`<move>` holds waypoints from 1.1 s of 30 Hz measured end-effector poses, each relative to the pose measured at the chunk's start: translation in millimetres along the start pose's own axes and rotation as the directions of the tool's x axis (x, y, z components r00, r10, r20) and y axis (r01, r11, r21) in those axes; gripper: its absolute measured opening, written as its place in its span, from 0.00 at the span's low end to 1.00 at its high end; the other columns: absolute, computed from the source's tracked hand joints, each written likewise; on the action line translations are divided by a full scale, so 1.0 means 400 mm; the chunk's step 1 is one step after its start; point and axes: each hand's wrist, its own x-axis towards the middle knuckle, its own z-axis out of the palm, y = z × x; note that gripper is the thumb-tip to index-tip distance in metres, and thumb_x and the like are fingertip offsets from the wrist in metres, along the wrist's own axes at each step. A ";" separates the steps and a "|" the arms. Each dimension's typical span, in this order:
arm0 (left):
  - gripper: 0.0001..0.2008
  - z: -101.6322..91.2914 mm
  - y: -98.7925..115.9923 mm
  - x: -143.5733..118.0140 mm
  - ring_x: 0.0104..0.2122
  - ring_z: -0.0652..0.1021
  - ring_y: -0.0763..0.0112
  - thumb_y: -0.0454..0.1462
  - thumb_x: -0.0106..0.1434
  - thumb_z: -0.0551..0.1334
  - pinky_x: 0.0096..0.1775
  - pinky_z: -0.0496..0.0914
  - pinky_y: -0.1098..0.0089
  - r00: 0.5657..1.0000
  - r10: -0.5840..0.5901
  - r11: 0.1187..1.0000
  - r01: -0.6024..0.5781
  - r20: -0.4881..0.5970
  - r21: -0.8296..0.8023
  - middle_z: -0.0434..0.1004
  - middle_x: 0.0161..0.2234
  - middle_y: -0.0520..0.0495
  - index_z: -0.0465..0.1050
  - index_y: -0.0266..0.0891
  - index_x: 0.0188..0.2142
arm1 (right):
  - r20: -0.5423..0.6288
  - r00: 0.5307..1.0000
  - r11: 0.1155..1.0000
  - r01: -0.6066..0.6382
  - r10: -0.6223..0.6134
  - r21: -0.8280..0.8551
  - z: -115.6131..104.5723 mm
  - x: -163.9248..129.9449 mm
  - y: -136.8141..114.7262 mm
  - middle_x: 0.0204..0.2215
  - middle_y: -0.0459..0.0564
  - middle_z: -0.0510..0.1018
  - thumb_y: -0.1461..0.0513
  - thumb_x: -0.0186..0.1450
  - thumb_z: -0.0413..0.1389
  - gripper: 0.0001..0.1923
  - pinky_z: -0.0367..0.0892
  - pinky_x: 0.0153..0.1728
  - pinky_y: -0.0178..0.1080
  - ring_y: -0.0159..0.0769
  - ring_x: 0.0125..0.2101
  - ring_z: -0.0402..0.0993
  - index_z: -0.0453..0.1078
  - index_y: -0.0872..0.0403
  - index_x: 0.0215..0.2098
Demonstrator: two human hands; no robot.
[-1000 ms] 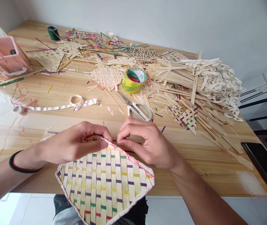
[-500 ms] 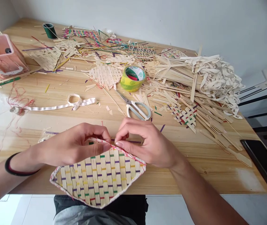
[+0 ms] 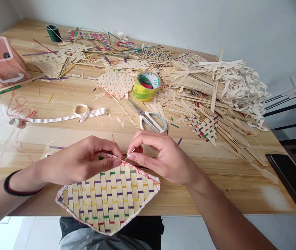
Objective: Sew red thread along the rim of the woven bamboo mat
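Observation:
A woven bamboo-strip panel (image 3: pixel 108 198) with purple, green, yellow and red bands hangs at the table's front edge, over my lap. White tape stitched with red thread binds its rim. My left hand (image 3: pixel 85 161) pinches the upper rim between thumb and fingers. Just right of that grip, my right hand (image 3: pixel 160 156) pinches a thin needle (image 3: pixel 130 155) between thumb and forefinger, its lower end at the bound rim. The fingers hide part of the panel's upper edge.
Scissors (image 3: pixel 153 121) and a yellow tape roll (image 3: pixel 146 91) lie ahead. White ribbon (image 3: pixel 51 119) and tangled red thread (image 3: pixel 20 111) are at left. A pink container (image 3: pixel 2 62) stands far left, bamboo strips (image 3: pixel 192 80) and cloth tape (image 3: pixel 244 90) pile at right, beside a phone (image 3: pixel 290 184).
My right hand has drawn back slightly from the rim, and the needle now shows between its fingers. My left hand keeps its hold on the panel's edge.

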 end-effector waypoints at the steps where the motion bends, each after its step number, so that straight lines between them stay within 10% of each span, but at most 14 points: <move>1: 0.14 0.000 0.000 0.000 0.31 0.73 0.74 0.43 0.76 0.59 0.33 0.67 0.77 1.000 0.003 1.000 -0.003 -0.002 0.003 0.77 0.32 0.51 0.80 0.38 0.40 | 0.003 1.000 1.000 -0.009 0.009 0.002 0.001 0.000 -0.001 0.33 0.46 0.80 0.67 0.71 0.62 0.04 0.70 0.39 0.33 0.29 0.34 0.76 0.78 0.57 0.37; 22: 0.11 0.001 0.007 -0.004 0.32 0.76 0.77 0.37 0.76 0.59 0.34 0.69 0.80 0.997 0.071 0.997 -0.072 -0.038 -0.024 0.79 0.33 0.53 0.80 0.37 0.40 | -0.005 0.997 0.985 -0.079 0.080 0.156 0.009 -0.002 0.005 0.31 0.46 0.78 0.64 0.72 0.58 0.07 0.67 0.36 0.35 0.30 0.33 0.73 0.72 0.55 0.34; 30: 0.13 -0.006 0.013 -0.024 0.35 0.84 0.69 0.43 0.76 0.61 0.35 0.78 0.74 0.998 -0.064 0.942 0.065 0.014 -0.330 0.86 0.40 0.45 0.77 0.36 0.52 | -0.153 0.981 0.955 -0.072 0.120 0.288 -0.005 -0.003 -0.001 0.33 0.45 0.77 0.61 0.73 0.63 0.07 0.67 0.38 0.36 0.31 0.35 0.73 0.75 0.53 0.36; 33: 0.12 -0.026 0.018 -0.038 0.35 0.86 0.64 0.43 0.72 0.66 0.33 0.80 0.72 0.988 0.025 0.980 -0.055 -0.155 -0.191 0.87 0.39 0.44 0.80 0.37 0.48 | -0.248 0.967 0.970 0.004 0.058 0.242 -0.023 -0.007 0.000 0.33 0.45 0.76 0.60 0.74 0.62 0.07 0.66 0.37 0.36 0.31 0.35 0.72 0.75 0.52 0.37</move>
